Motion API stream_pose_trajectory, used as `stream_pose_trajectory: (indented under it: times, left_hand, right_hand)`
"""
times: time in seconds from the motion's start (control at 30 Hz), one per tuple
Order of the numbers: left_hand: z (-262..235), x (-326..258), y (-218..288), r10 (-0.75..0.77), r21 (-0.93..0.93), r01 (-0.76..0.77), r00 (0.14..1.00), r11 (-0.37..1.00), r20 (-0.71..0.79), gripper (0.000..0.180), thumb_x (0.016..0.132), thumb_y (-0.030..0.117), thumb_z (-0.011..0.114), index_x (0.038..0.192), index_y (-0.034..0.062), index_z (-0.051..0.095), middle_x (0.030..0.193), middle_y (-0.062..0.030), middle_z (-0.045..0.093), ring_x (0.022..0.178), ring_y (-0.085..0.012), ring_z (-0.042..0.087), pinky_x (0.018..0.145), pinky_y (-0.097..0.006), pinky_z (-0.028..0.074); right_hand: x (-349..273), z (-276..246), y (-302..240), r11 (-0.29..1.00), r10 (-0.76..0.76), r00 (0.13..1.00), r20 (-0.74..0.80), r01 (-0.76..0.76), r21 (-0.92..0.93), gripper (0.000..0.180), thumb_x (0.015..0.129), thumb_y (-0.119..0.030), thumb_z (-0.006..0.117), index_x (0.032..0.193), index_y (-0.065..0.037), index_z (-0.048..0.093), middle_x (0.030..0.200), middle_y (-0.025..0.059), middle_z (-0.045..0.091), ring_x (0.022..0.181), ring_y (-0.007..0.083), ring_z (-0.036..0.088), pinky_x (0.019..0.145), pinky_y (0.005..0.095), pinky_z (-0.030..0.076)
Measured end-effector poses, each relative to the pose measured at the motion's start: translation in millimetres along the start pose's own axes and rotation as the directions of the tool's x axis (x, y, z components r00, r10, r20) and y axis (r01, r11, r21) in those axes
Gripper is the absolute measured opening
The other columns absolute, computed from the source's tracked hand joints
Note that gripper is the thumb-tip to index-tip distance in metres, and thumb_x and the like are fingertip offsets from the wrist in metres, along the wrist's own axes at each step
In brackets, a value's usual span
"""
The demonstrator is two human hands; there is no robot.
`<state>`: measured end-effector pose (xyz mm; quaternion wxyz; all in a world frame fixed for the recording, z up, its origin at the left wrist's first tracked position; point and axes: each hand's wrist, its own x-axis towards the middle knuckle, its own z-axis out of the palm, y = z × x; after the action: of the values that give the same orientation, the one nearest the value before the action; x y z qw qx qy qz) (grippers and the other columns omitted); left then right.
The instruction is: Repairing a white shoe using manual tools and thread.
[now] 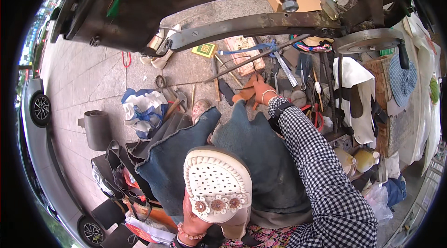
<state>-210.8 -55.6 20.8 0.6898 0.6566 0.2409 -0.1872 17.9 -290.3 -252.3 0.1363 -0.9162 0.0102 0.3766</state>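
A white shoe (217,173) with a perforated upper, braided edge stitching and a row of flower trims is held over my lap. My left hand (192,217) grips its left side, its fingers partly hidden behind the shoe. My right arm stretches forward, and my right hand (264,90) is down among the tools on the ground, beside a brown leather-like piece (245,91). Its fingers look closed, but what lies in them is too small to tell. A worn dark blue apron (256,155) covers my legs.
Overhead crosses a shoe-stitching machine's metal arm (260,23), with a hand wheel (370,41) at right. Beige shoes (160,47), a hammer (180,99), scissors (302,78) and a wooden tray (244,57) lie ahead. At left are a grey roll (97,130) and a car (46,155).
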Motion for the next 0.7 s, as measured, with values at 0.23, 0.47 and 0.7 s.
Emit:
stream_pose_trajectory:
  times: [0.23,0.47,0.7]
  left_hand:
    - [4,6,5,0.026,-0.072,-0.022,0.998,0.997,0.054,0.068,0.067,0.008,0.072,0.124,-0.0002,0.037,0.114,-0.0105,0.054,0.102,-0.0166,0.054,0.087,-0.03,0.043]
    - [13,15,6,0.129,-0.097,-0.115,0.979,0.989,0.156,0.061,0.069,0.004,0.066,0.123,0.0008,0.038,0.114,-0.0084,0.053,0.103,-0.0145,0.052,0.088,-0.028,0.042]
    - [27,28,19,0.149,-0.283,-0.077,0.958,0.956,0.244,0.059,0.068,0.002,0.059,0.123,-0.0004,0.039,0.114,-0.0101,0.054,0.101,-0.0194,0.055,0.088,-0.031,0.042]
  right_hand:
    - [-7,1,19,0.98,-0.085,0.874,-0.478,0.161,0.119,0.025,0.071,-0.006,0.058,0.095,-0.003,0.059,0.096,0.018,0.054,0.089,0.0356,0.055,0.078,0.0412,0.046]
    - [-44,-24,47,0.989,-0.115,0.773,-0.623,0.146,-0.001,0.022,0.07,-0.008,0.059,0.092,-0.009,0.061,0.09,0.0112,0.055,0.085,0.0315,0.056,0.073,0.0424,0.046]
    - [-113,-32,52,0.94,-0.008,0.64,-0.768,0.266,0.212,0.016,0.068,-0.011,0.062,0.083,-0.007,0.056,0.089,0.0131,0.049,0.083,0.0317,0.054,0.068,0.0407,0.045]
